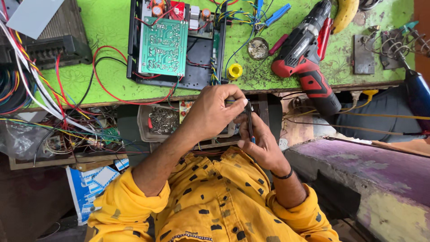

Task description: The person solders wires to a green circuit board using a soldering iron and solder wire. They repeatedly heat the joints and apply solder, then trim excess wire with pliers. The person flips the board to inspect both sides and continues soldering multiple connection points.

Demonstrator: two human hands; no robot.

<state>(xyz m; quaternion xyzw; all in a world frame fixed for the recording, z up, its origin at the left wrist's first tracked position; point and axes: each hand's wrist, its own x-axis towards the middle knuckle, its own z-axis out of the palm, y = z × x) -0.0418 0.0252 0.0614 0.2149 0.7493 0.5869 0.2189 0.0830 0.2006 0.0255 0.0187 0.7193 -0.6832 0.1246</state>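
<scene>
The left hand (215, 112) pinched thin wire ends (233, 101), light and floppy. The right hand (260, 141) gripped a slim, stiff cutter (249, 121) by its handles, probably steadiest there.

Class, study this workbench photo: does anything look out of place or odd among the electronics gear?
Yes. A banana lies at the far edge of the green bench, beside the red cordless drill, food among tools. Loose wires also spill in a tangle below the bench's front edge.
</scene>
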